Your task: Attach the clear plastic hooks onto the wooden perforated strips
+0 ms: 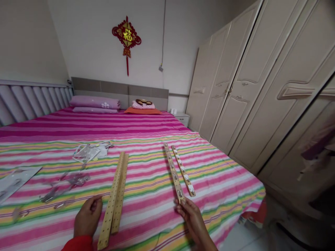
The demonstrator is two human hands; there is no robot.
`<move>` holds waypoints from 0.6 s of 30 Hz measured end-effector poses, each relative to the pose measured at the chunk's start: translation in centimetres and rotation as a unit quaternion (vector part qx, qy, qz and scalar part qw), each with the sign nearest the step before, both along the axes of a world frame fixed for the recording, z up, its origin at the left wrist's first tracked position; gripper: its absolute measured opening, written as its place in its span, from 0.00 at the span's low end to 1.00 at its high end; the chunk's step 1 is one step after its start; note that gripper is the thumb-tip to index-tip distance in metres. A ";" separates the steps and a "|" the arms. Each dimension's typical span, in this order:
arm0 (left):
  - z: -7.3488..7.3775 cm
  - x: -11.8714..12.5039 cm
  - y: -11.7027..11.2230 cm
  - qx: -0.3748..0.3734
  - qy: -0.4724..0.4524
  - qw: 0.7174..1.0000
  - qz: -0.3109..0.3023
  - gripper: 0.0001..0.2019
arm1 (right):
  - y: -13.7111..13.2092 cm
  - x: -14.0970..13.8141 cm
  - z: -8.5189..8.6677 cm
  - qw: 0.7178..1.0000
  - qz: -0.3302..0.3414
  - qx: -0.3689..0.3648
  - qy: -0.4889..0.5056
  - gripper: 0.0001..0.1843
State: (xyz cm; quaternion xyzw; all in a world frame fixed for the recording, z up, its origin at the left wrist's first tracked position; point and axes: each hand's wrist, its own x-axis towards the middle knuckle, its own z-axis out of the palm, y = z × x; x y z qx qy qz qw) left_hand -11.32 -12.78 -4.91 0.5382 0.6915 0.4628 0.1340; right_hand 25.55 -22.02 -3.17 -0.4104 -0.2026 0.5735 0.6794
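My left hand (pixel 87 216) is curled into a loose fist on the bedspread; no object shows in it. Just right of it lie two long wooden strips (pixel 113 198) with rows of small holes, side by side. My right hand (pixel 191 216) pinches the near end of a narrow wooden strip (pixel 172 167) that carries a row of small shiny metal pieces. Beside that one, on its right, is a second narrow strip (pixel 180 164) with round white pieces along it. What the metal and white pieces are is too small to tell.
Clear plastic wrappers (pixel 78 179) and small packets (pixel 91 151) are scattered on the left of the striped bedspread (pixel 146 195). A flat packet (pixel 18 179) lies at the far left. Pillows (pixel 95 103) are by the headboard. Wardrobes (pixel 243 87) stand to the right, past the bed's edge.
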 end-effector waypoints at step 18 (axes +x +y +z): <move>-0.3 -0.1 0.1 0.011 -0.002 1.000 -0.007 0.17 | 1.3 2.3 -0.9 0.997 -0.051 -0.028 0.042 0.17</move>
